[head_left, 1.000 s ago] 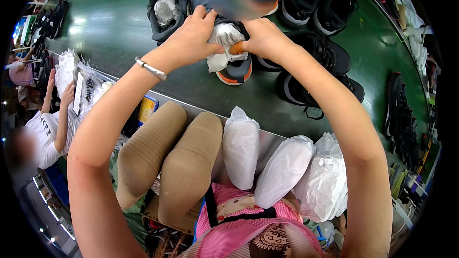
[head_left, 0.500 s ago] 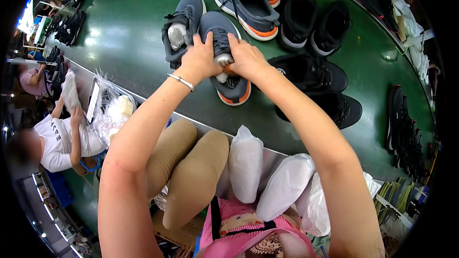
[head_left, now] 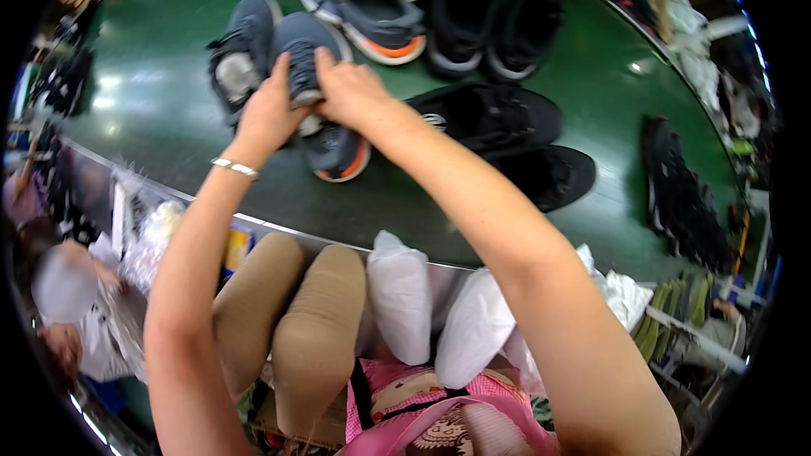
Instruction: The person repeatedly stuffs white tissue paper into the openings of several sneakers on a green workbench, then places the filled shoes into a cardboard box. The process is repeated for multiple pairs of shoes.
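A grey sneaker (head_left: 308, 31) with a white sole edge and orange at its heel lies on the green table, toe pointing away from me. My left hand (head_left: 272, 115) grips it from the left, fingers closed at the laces and tongue. From the other side my right hand (head_left: 353, 91) holds the same sneaker, its fingers along the lacing. Some whitish stuffing shows at the shoe's opening between my hands; my thumbs are mostly hidden. Just left of it lies a matching grey sneaker (head_left: 256, 24) with pale stuffing (head_left: 237, 74) in its opening.
More grey-orange sneakers (head_left: 372, 7) and several black shoes (head_left: 460, 13) stand beyond and to the right. Dark shoes (head_left: 676, 190) line up at far right. Along the near edge are tan shoe-shaped forms (head_left: 319, 333) and white-wrapped ones (head_left: 400, 300). Another person (head_left: 101, 321) sits at left.
The whole view has swung, so the table and shoes sit further left in the picture. Both hands stay on the same sneaker, and less of the whitish stuffing shows between them.
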The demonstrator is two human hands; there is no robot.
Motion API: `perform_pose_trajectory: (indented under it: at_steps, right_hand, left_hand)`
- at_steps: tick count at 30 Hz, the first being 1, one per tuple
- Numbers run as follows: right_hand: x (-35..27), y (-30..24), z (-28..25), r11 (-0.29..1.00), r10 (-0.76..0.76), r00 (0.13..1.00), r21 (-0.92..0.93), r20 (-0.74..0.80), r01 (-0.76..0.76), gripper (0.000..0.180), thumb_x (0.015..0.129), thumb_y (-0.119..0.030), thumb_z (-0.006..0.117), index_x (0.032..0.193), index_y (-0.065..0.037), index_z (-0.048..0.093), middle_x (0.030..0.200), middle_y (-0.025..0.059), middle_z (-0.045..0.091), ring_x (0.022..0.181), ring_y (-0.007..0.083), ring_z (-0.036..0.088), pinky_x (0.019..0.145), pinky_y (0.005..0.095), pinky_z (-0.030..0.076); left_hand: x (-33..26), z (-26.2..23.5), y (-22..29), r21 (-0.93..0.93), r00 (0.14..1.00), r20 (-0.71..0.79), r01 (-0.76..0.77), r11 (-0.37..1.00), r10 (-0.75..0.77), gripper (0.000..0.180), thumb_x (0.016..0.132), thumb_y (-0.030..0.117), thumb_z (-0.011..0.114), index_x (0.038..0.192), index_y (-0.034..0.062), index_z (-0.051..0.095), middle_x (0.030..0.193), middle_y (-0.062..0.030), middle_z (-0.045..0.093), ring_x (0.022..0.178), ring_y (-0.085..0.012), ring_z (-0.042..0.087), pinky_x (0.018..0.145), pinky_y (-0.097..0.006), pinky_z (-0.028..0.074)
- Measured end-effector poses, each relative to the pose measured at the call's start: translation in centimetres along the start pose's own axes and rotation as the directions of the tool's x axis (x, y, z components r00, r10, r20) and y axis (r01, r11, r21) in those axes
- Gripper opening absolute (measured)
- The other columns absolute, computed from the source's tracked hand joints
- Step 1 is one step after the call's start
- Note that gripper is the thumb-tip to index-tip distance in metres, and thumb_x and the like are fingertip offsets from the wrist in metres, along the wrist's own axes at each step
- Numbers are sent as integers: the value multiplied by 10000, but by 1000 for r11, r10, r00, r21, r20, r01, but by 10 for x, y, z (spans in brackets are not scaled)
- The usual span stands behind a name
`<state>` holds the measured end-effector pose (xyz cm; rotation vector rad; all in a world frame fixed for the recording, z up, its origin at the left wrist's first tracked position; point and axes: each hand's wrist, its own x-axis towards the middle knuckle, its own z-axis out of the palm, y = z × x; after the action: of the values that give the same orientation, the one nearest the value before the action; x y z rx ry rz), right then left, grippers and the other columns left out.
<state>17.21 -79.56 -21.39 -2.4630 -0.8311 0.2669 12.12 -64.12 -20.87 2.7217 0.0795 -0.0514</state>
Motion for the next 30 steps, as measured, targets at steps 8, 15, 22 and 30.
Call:
perform_pose_trajectory:
  at_steps: [8, 15, 22, 30]
  right_hand:
    - [-10, -6, 22, 998, 54, 975, -16, -217, -59, 607, 748, -42, 575, 1300, 91, 359, 901, 245, 618, 797, 371, 643, 712, 429, 518]
    - [-55, -8, -33, 999, 32, 989, 7, -143, -31, 334, 765, -187, 644, 1048, -35, 553, 858, 133, 633, 808, 319, 640, 670, 416, 517]
    - [-176, 49, -109, 857, 106, 972, -516, 209, 17, 633, 665, -98, 679, 1274, -124, 509, 1381, 69, 435, 863, 290, 592, 722, 327, 522]
    - [-175, 80, -137, 773, 8, 975, -620, 222, 135, 212, 741, -95, 607, 948, -138, 623, 955, 49, 580, 815, 248, 600, 573, 308, 516]
  left_hand:
    - [7, 4, 17, 142, 985, -44, 173, 975, -168, 840, 686, 283, 755, 1381, 139, 307, 1009, -212, 603, 883, -389, 621, 730, -453, 507]
    - [8, -10, 26, 265, 977, -21, 208, 942, -210, 847, 682, 325, 750, 1392, 212, 304, 1064, -150, 618, 960, -342, 617, 759, -439, 505]
    - [32, -72, 74, 272, 929, -97, -319, 908, 356, 506, 782, 106, 617, 1266, 51, 483, 1073, -200, 572, 936, -366, 585, 844, -417, 481]
    - [151, 6, 110, -21, 997, -77, 7, 1000, -9, 747, 765, 320, 667, 1410, 125, 345, 985, -170, 640, 925, -305, 628, 830, -367, 482]
